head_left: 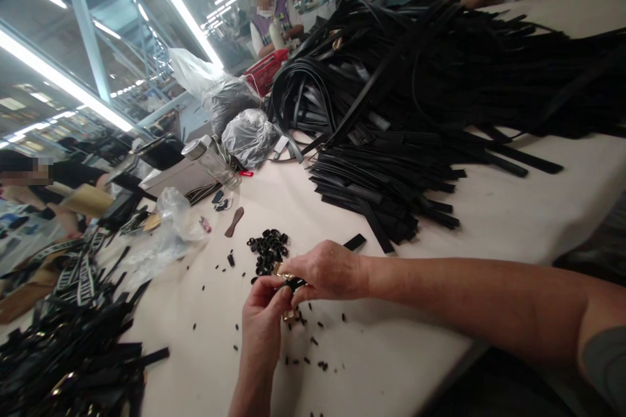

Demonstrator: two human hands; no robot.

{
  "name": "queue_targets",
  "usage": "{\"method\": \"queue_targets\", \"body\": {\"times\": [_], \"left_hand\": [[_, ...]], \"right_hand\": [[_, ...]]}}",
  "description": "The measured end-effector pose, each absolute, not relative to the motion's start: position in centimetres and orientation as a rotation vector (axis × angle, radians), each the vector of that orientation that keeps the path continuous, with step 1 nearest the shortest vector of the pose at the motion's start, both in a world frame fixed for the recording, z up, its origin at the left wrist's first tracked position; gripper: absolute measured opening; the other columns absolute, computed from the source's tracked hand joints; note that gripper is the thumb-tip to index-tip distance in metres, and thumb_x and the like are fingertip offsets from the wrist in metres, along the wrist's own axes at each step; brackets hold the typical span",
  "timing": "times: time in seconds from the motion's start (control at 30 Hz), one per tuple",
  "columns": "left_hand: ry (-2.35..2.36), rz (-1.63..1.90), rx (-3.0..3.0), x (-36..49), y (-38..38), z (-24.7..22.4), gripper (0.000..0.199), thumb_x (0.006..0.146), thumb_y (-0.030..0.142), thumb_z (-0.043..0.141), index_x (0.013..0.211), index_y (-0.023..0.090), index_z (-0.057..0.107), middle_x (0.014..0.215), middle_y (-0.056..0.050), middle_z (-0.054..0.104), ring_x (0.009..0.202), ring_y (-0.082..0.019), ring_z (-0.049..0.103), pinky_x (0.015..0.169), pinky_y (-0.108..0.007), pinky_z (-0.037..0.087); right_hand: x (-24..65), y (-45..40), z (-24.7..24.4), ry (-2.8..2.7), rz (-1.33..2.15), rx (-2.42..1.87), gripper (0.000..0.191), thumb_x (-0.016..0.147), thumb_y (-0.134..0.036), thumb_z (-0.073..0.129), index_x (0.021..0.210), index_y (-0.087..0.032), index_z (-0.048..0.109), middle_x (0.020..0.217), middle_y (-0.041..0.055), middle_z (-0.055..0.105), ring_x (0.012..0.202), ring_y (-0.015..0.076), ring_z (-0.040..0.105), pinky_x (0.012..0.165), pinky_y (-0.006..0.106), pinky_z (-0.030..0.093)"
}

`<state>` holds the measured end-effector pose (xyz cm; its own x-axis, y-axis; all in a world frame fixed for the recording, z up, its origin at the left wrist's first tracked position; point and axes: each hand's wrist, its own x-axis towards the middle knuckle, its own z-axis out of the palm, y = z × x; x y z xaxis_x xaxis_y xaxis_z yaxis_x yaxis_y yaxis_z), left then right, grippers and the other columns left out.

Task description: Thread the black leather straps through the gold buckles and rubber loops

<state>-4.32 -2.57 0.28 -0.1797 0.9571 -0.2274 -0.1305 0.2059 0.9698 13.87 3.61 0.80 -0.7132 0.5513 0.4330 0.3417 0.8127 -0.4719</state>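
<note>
Both hands meet over the pale table, just below a small pile of black rings (270, 249). My left hand (264, 306) pinches the end of a black strap (294, 283) between thumb and fingers. From the right, my right hand (328, 270) closes on the same strap, beside a gold-coloured metal buckle (288, 314). The fingers hide most of the strap and part of the buckle. Small black bits lie scattered around and below the hands.
A big heap of black straps (372, 189) covers the back right. More straps (73, 352) lie at the lower left. A glass bottle (215, 166), plastic bags (248, 137) and a brown piece (235, 222) stand or lie farther back. Other people are beyond the table.
</note>
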Motion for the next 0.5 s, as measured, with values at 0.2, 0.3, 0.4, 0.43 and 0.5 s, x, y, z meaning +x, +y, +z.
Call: {"method": "queue_targets", "body": {"times": [0.2,0.3,0.4,0.43,0.5], "left_hand": [[1.348,1.231,0.803,-4.1,-2.9,-0.1,0.033,0.059,0.035,0.088,0.077,0.016,0.067,0.068,0.0,0.064,0.056,-0.009,0.055,0.052,-0.018,0.044],[1.363,1.199,0.876,-4.8,-2.8,-0.4,0.032,0.062,0.035,0.086,0.083,0.016,0.072,0.08,-0.005,0.069,0.067,-0.013,0.06,0.063,-0.022,0.049],[1.402,1.161,1.055,-5.5,-2.7,-0.5,0.026,0.071,0.035,0.08,0.087,0.016,0.073,0.083,-0.005,0.069,0.073,-0.014,0.06,0.068,-0.023,0.049],[1.417,1.148,1.093,-5.7,-2.7,-0.5,0.024,0.074,0.035,0.078,0.088,0.016,0.073,0.081,-0.004,0.069,0.071,-0.014,0.059,0.068,-0.023,0.048],[1.443,1.137,1.125,-5.8,-2.7,-0.2,0.023,0.077,0.036,0.075,0.087,0.016,0.073,0.076,-0.003,0.067,0.069,-0.014,0.058,0.068,-0.023,0.047]], "right_hand": [[13.8,3.9,0.3,-2.414,0.411,-0.592,0.035,0.095,-0.047,0.049,0.103,-0.015,0.06,0.091,0.0055,0.071,0.079,0.0168,0.065,0.06,0.025,0.039],[13.8,3.9,0.3,-2.408,0.37,-0.604,0.025,0.095,-0.038,0.051,0.1,-0.016,0.061,0.09,0.0046,0.07,0.076,0.0162,0.064,0.059,0.026,0.037],[13.8,3.8,0.5,-2.427,0.34,-0.671,0.016,0.091,-0.029,0.053,0.086,-0.015,0.06,0.08,0.0034,0.068,0.066,0.0154,0.06,0.055,0.027,0.032],[13.9,3.8,0.6,-2.432,0.341,-0.693,0.013,0.088,-0.027,0.054,0.083,-0.016,0.06,0.077,0.003,0.067,0.064,0.0151,0.058,0.055,0.027,0.031],[13.9,3.7,0.8,-2.435,0.359,-0.721,0.008,0.084,-0.022,0.054,0.081,-0.016,0.059,0.076,0.0025,0.066,0.064,0.0149,0.057,0.055,0.027,0.031]]}}
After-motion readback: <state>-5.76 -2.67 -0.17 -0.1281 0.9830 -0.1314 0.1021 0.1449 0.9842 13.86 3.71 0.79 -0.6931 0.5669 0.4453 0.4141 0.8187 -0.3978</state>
